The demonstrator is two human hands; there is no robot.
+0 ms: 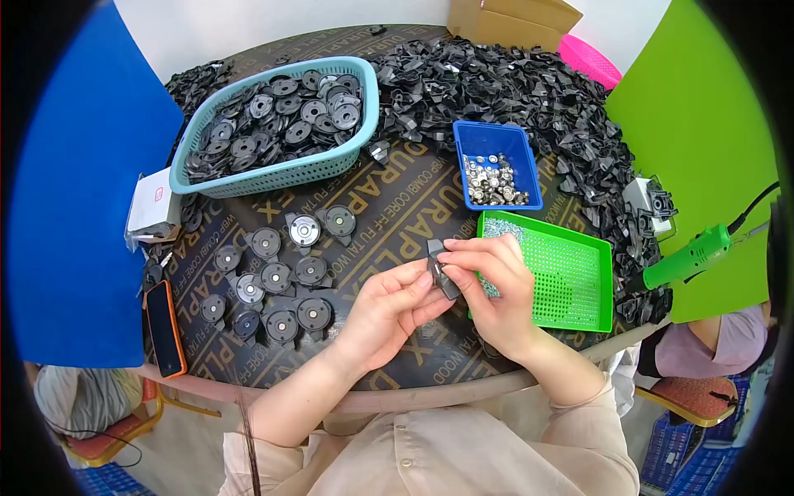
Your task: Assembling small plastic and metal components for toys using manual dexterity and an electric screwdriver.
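Observation:
Between my two hands is a small black plastic part (443,279), held above the table's front half. My left hand (390,306) grips its lower left side with thumb and fingers. From the right, my right hand (496,285) pinches its upper end, thumb and fingertips pressed on its face. Fingers cover much of the part. To the left, several round black discs with tabs (281,326) lie spaced out on the table, a few with silvery faces, such as one disc (304,231). A green tray (608,285) with small silvery screws (502,227) sits beside my right hand.
A blue bin (463,136) holds small metal pieces. Behind are a teal basket (370,107) of black discs and a big heap of black parts (496,83). A phone (164,326) lies left; a green electric screwdriver (688,256) hangs right. Blue (91,182) and green panels (703,149) flank the table.

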